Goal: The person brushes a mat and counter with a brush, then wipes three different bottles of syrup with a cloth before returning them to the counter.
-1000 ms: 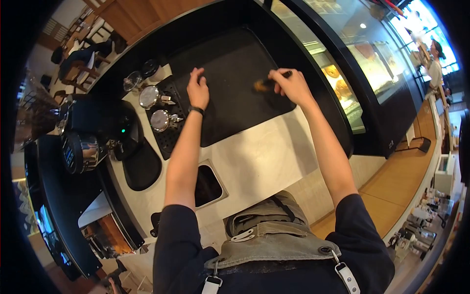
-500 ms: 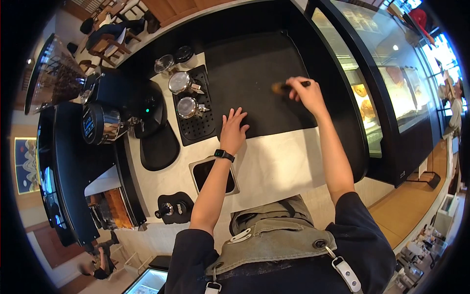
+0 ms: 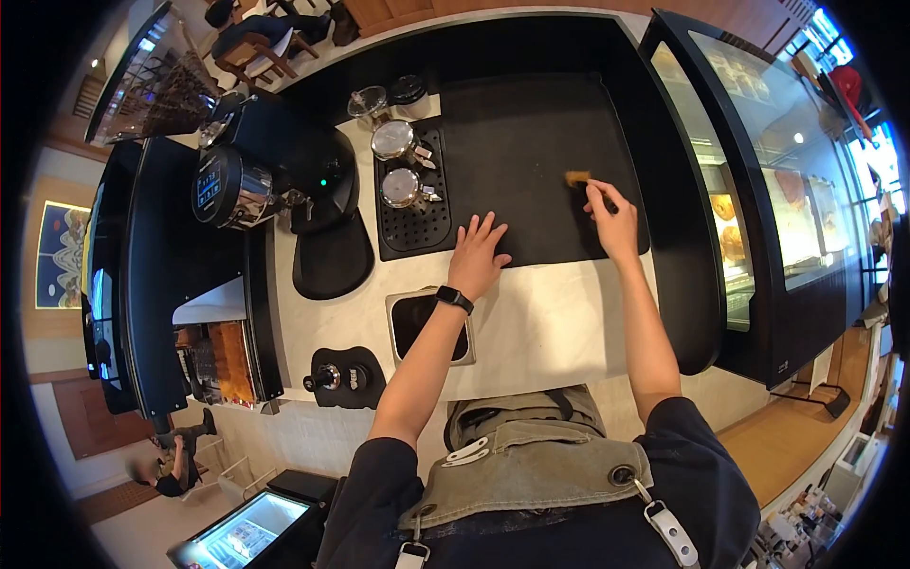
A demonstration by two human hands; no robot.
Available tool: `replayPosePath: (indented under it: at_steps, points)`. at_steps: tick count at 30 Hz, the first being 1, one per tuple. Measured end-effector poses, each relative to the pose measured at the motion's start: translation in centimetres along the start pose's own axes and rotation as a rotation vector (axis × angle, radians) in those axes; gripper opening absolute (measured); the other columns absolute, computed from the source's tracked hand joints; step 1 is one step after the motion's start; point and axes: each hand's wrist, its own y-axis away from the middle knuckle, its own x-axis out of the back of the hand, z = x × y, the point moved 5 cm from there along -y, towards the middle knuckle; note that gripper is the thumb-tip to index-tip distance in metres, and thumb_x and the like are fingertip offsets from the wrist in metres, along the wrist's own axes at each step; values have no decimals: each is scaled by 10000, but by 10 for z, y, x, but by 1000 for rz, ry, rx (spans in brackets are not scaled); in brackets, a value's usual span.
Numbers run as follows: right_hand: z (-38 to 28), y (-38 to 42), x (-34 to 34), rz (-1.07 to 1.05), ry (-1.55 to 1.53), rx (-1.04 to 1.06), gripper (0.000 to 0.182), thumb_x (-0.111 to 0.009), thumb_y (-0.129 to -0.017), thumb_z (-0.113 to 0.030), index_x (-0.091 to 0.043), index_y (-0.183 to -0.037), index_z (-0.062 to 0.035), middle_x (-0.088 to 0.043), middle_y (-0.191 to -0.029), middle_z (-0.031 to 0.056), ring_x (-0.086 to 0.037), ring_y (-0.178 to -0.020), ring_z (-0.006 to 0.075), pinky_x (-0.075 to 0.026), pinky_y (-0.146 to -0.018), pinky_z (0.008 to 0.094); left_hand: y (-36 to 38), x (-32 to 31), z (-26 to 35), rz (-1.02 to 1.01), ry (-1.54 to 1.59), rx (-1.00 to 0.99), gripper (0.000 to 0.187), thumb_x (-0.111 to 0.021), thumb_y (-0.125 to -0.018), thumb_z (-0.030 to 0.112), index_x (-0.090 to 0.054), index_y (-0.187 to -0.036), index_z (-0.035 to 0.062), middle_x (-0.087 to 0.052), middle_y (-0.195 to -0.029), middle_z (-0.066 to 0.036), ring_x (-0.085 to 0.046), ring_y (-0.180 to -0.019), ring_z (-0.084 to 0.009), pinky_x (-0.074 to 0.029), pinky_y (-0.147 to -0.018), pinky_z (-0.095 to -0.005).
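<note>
1. Sweeping the mat seems to be the step in hand, judged from the brush held over it by the right hand.
2. The brush is placed at the right part of the mat, well apart from the tray and its two portafilters.
3. It is gripped narrowly between the right thumb and fingers; the left hand is laid palm down by the mat's near edge, fingers spread (nothing is held there).
4. The bristles are pointed away from the body and leftward, the long axis being slanted from the right hand toward the mat's far left.
5. For a further stroke, the bristles would need to be kept low against the mat (whether they are pressed to it cannot be told), with the mat steadied by the left hand.
</note>
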Motion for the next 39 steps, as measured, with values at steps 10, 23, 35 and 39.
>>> replayPosePath:
  at_steps: [10, 23, 35, 39]
  points:
    - [-10, 12, 23, -67, 9, -69, 330, -631, -986, -315, -788, -1006, -25, -686, -682, 55, -606, -583, 110, -476, -584, 279, 2, -2, 5, 38, -22, -9, 547, -737, -926, 210, -574, -1441, 126, -410, -1631, -136, -342, -1520, -382, -304, -1240, -538]
    - [-68, -112, -121, -297, -230, 50, 379, -654, -969, -373, -771, -1068, -26, -732, -735, 45, -633, -606, 108, -508, -634, 273, 26, 3, 19, 132, -81, 25, 395, -665, -910, 61, -650, -1304, 65, -612, -1361, -140, -567, -1266, -352, -469, -1064, -489]
    - [-72, -73, -184, -720, 24, 265, 391, -647, -943, -388, -785, -994, -26, -710, -668, 69, -653, -590, 112, -522, -618, 293, 60, 23, 3, 262, 323, 46, 276, -543, -951, -25, -679, -1192, -17, -665, -1296, -190, -594, -1247, -359, -482, -1066, -449]
    - [-53, 11, -102, -886, -83, -113, 337, -632, -952, -293, -775, -913, 10, -645, -580, 53, -595, -535, 104, -463, -554, 277, 54, 81, -13, 507, 508, 1, 262, -498, -948, -73, -692, -1111, -5, -723, -1131, -188, -691, -1083, -371, -550, -961, -437]
